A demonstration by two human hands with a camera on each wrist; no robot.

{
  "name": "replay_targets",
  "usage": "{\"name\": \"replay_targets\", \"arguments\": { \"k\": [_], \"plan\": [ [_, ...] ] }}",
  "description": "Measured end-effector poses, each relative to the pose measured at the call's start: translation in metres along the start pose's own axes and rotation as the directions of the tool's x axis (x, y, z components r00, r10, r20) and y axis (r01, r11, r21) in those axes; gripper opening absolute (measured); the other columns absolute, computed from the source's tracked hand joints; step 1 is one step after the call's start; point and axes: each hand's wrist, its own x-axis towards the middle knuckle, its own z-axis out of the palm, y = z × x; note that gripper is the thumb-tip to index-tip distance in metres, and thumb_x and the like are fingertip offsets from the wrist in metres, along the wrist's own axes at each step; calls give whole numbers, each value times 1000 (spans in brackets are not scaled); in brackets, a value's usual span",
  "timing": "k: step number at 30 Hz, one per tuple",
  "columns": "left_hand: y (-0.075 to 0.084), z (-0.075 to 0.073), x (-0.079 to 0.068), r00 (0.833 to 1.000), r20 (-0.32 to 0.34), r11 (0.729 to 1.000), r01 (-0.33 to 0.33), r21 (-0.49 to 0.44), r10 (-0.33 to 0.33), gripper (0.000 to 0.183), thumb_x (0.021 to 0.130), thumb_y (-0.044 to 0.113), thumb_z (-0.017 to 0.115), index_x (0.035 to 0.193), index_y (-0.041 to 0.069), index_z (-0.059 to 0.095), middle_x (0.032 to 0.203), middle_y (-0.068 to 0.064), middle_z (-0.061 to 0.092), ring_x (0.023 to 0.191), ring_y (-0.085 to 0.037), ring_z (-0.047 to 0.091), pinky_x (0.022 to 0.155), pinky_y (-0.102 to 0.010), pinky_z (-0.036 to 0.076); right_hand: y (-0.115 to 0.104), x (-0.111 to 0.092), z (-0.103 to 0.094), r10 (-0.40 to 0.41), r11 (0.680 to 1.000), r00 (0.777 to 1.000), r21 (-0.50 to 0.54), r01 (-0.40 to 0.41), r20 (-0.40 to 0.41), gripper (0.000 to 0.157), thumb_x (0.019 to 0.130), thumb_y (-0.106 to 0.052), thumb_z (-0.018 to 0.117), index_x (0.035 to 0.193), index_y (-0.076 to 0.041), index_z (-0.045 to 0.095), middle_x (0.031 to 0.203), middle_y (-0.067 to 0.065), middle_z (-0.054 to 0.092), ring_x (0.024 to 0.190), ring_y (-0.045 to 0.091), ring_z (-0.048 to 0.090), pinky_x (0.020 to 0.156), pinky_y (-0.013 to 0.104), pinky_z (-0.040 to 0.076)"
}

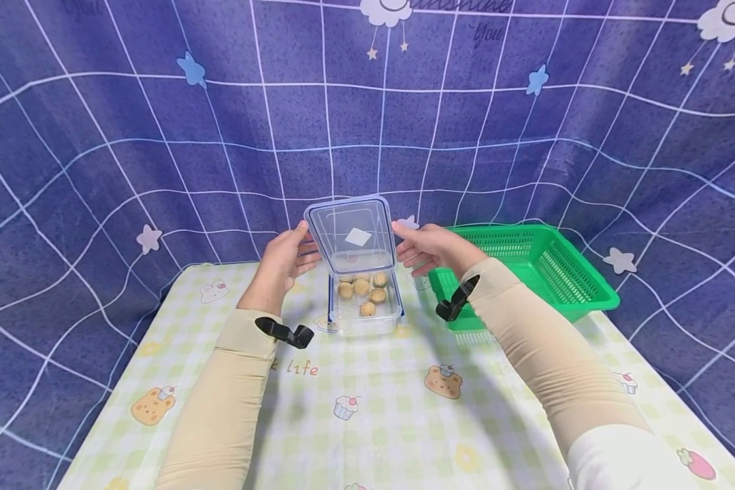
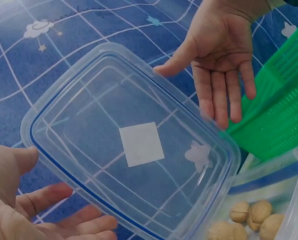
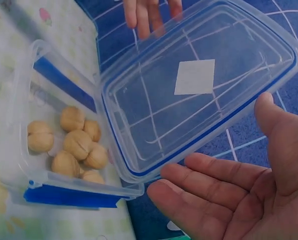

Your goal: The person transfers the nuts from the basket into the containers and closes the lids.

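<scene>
A clear plastic lid [image 1: 352, 235] with a blue seal and a white square label stands tilted up over the back of a clear food box [image 1: 367, 327]. Its lower edge overlaps the box's rim. My left hand [image 1: 286, 257] touches the lid's left side with thumb and fingertips, the fingers spread and mostly straight. On the opposite side, my right hand [image 1: 431, 248] has its thumb tip at the lid's edge [image 3: 228, 122], palm facing inward and fingers extended. Several walnuts [image 3: 78, 145] lie inside the box, which has blue side clips [image 3: 71, 196].
A green plastic basket [image 1: 563, 269] stands to the right of the box, partly behind my right forearm. The table wears a green checked cloth [image 1: 398, 435] with printed bears and cupcakes. Behind it hangs a blue grid-patterned curtain [image 1: 294, 122].
</scene>
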Motion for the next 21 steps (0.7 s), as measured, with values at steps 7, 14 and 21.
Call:
{"name": "replay_targets", "arguments": {
  "k": [7, 14, 21],
  "plan": [
    [0, -4, 3, 997, 60, 992, 53, -119, -46, 69, 105, 50, 45, 146, -5, 39, 153, -32, 38, 142, -41, 42, 120, -47, 28, 1, 0, -1, -35, 997, 999, 66, 33, 38, 84, 101, -63, 43, 148, 6, 44, 152, 24, 46, 137, 38, 48, 97, 49, 55],
    [0, -7, 4, 992, 94, 982, 96, -163, -81, 75, 104, 47, 51, 153, -6, 33, 157, -30, 33, 147, -39, 34, 122, -46, 23, 2, 1, -1, -61, 993, 992, 103, 50, 108, 86, 102, -62, 40, 154, 6, 34, 159, 23, 35, 144, 38, 39, 100, 52, 52],
    [-2, -8, 3, 990, 126, 986, 76, -150, -57, 76, 103, 44, 56, 152, -8, 33, 158, -27, 33, 149, -36, 31, 123, -46, 21, 4, 0, -3, -92, 983, 984, 173, 66, 150, 93, 100, -66, 40, 158, 3, 24, 165, 20, 23, 151, 36, 25, 108, 60, 42]
  ]
}}
